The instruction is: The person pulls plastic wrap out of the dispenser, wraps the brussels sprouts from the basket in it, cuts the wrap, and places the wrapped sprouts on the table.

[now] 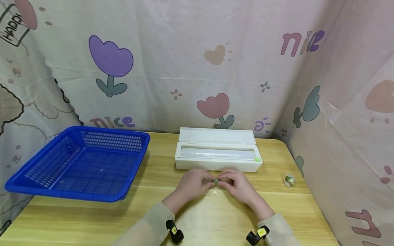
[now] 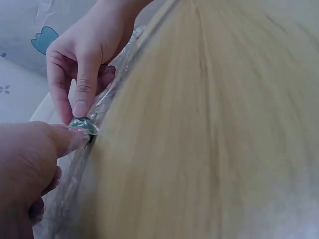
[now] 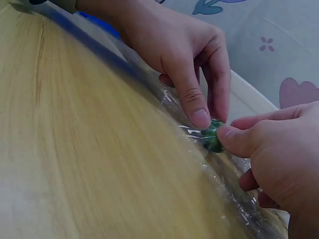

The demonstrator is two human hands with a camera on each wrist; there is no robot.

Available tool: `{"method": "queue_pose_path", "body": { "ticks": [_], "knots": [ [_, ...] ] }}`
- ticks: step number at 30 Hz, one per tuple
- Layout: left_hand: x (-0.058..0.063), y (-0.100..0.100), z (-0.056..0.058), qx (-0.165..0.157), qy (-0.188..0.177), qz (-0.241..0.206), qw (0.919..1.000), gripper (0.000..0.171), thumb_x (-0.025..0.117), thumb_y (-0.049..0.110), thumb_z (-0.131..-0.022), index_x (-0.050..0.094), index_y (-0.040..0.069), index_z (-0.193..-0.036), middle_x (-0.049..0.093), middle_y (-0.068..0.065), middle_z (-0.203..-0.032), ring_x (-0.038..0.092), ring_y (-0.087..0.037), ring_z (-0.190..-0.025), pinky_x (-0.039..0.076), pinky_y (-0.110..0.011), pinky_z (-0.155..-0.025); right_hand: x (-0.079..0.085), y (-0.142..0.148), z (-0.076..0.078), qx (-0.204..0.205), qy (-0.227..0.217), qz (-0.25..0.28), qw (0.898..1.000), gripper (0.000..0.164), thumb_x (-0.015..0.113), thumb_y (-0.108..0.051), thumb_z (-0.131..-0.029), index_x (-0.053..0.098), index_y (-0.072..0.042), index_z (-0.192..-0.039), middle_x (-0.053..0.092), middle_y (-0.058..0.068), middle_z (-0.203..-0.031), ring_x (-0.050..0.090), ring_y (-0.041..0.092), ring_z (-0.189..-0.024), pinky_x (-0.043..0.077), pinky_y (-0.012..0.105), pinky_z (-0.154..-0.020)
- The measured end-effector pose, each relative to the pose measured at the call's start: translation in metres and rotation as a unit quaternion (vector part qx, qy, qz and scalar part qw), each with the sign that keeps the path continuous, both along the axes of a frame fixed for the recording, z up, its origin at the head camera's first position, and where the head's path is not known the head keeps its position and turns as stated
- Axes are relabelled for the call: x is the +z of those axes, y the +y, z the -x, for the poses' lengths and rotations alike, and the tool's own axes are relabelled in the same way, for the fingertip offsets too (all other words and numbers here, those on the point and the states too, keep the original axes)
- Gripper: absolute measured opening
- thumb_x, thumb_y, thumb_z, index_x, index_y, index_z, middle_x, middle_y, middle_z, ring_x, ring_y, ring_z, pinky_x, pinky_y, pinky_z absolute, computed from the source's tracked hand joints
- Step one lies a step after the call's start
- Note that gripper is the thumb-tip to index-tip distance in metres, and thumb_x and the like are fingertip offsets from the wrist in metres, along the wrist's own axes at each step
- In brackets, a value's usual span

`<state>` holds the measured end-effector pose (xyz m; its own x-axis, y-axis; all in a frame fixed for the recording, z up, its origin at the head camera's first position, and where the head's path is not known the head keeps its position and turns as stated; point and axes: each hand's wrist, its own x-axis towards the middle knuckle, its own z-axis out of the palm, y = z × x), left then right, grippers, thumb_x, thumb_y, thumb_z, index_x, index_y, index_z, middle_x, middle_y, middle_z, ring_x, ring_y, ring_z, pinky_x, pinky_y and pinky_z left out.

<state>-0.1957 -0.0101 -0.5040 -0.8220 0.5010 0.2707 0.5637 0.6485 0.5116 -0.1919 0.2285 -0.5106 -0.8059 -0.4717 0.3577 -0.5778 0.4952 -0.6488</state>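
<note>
A small green piece (image 1: 216, 181), its exact kind unclear, sits in clear cling film (image 3: 241, 201) just in front of the white box. My left hand (image 1: 192, 184) pinches the film at the piece's left side between thumb and fingers. From the other side, my right hand (image 1: 239, 186) pinches it the same way, so the two sets of fingertips almost meet at the green piece (image 3: 213, 141). In the left wrist view, film stretches out past both hands along a narrow strip above the wooden table.
Behind the hands stands a white cling film box (image 1: 218, 165), lid raised, a roll inside and a green slider at its right end. A blue plastic basket (image 1: 133, 182) stands at left. On the right lies a small film-wrapped green-and-white piece (image 1: 289, 180). Printed curtains surround the table (image 1: 147, 194).
</note>
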Motion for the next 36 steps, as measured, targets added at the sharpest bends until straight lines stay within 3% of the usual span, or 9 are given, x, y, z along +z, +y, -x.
{"method": "queue_pose_path", "body": {
  "ticks": [9, 12, 17, 21, 25, 31, 36],
  "knots": [
    [-0.002, -0.002, 0.002, 0.006, -0.009, 0.003, 0.9999, 0.020, 0.080, 0.038, -0.096, 0.083, 0.028, -0.114, 0.077, 0.013, -0.109, 0.059, 0.001, -0.073, 0.053, -0.026, -0.073, -0.001, -0.003, 0.002, -0.004, -0.014, 0.013, 1.000, 0.022, 0.087, -0.010, -0.088, 0.082, -0.015, -0.108, 0.074, -0.008, -0.108, 0.065, 0.011, -0.086, 0.054, 0.027, -0.070],
    [-0.001, -0.002, 0.001, 0.005, -0.012, 0.004, 0.9999, 0.020, 0.079, 0.038, -0.097, 0.083, 0.027, -0.114, 0.077, 0.013, -0.109, 0.058, 0.003, -0.073, 0.054, -0.027, -0.076, -0.002, -0.005, 0.002, -0.010, -0.005, 0.003, 1.000, 0.021, 0.087, -0.012, -0.088, 0.082, -0.016, -0.109, 0.075, -0.008, -0.109, 0.067, 0.010, -0.092, 0.056, 0.029, -0.076],
    [0.001, -0.005, 0.000, -0.007, -0.020, -0.004, 0.9998, 0.018, 0.080, 0.035, -0.096, 0.084, 0.025, -0.111, 0.078, 0.013, -0.107, 0.060, 0.004, -0.071, 0.055, -0.027, -0.075, -0.001, -0.009, -0.001, -0.017, -0.025, 0.002, 1.000, 0.018, 0.084, -0.012, -0.091, 0.082, -0.016, -0.108, 0.075, -0.010, -0.104, 0.066, 0.007, -0.083, 0.056, 0.029, -0.071],
    [0.003, -0.008, -0.001, -0.013, -0.020, -0.006, 0.9997, 0.022, 0.083, 0.034, -0.093, 0.084, 0.025, -0.112, 0.078, 0.014, -0.109, 0.068, 0.003, -0.083, 0.055, -0.026, -0.074, -0.001, -0.012, -0.003, -0.019, -0.041, 0.000, 0.999, 0.014, 0.082, -0.012, -0.093, 0.082, -0.016, -0.107, 0.075, -0.011, -0.100, 0.064, 0.006, -0.080, 0.055, 0.029, -0.069],
    [0.005, -0.009, -0.003, -0.015, -0.015, 0.004, 0.9998, 0.023, 0.084, 0.034, -0.092, 0.084, 0.025, -0.114, 0.077, 0.015, -0.110, 0.071, -0.004, -0.099, 0.058, -0.031, -0.082, -0.003, -0.015, -0.003, -0.012, -0.042, -0.008, 0.999, 0.009, 0.078, -0.016, -0.097, 0.081, -0.018, -0.106, 0.076, -0.010, -0.099, 0.066, 0.004, -0.084, 0.056, 0.029, -0.073],
    [0.006, -0.011, -0.005, -0.018, -0.016, 0.014, 0.9996, 0.020, 0.080, 0.035, -0.095, 0.084, 0.025, -0.113, 0.077, 0.015, -0.109, 0.072, -0.007, -0.101, 0.058, -0.035, -0.085, -0.002, -0.019, -0.005, -0.005, -0.006, -0.003, 1.000, 0.008, 0.080, -0.014, -0.096, 0.082, -0.019, -0.103, 0.072, -0.012, -0.100, 0.064, 0.006, -0.083, 0.054, 0.028, -0.070],
    [0.003, -0.013, -0.003, -0.013, -0.045, 0.002, 0.9989, 0.018, 0.078, 0.035, -0.097, 0.084, 0.027, -0.112, 0.077, 0.016, -0.108, 0.071, -0.007, -0.101, 0.057, -0.036, -0.087, 0.001, -0.020, -0.007, 0.005, -0.015, 0.006, 1.000, 0.019, 0.084, -0.011, -0.091, 0.082, -0.018, -0.108, 0.074, -0.011, -0.109, 0.068, 0.010, -0.098, 0.057, 0.034, -0.085]
  ]
}}
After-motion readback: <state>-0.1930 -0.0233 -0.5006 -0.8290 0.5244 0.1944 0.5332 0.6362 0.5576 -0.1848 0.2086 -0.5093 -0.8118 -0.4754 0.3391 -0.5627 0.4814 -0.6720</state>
